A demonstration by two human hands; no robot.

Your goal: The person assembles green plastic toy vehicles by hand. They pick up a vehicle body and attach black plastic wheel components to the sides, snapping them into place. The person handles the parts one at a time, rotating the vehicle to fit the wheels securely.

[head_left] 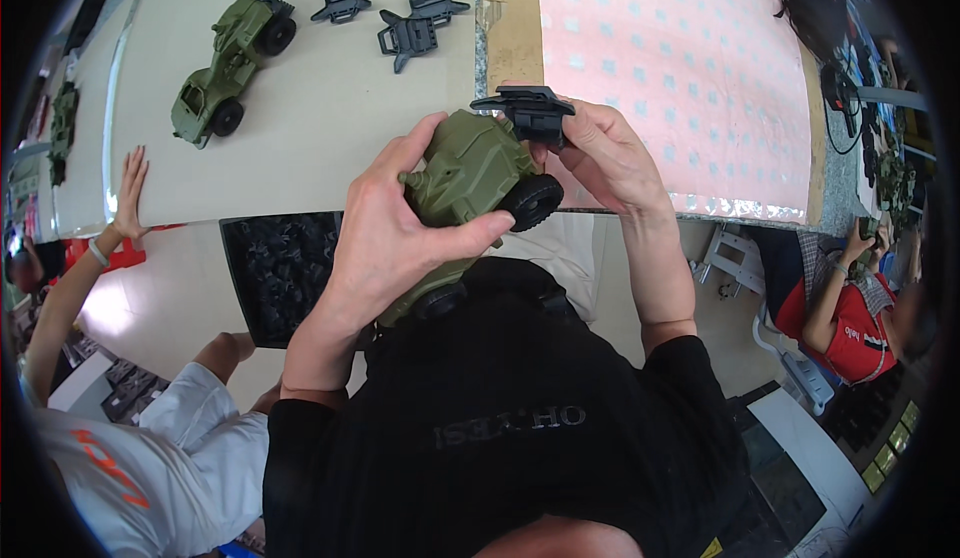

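My left hand (390,223) is wrapped round a green toy vehicle (465,168) with black wheels, held over the table's near edge and tilted toward me. Between the thumb and fingers of my right hand (610,158) is a black plastic part (535,113), right up against the vehicle's far end. Whether the two are joined I cannot tell. Part of the vehicle's lower body shows beneath my left wrist. On the table to the left lies another green toy vehicle (225,73), and several similar black plastic parts (408,36) lie beyond my hands.
The table (320,148) has a beige cover on the left and a pink dotted sheet (680,78) on the right. Below its edge stands a black bin (280,268) of dark parts. A co-worker's hand (130,193) rests on the table at left; another person in red (850,328) sits at right.
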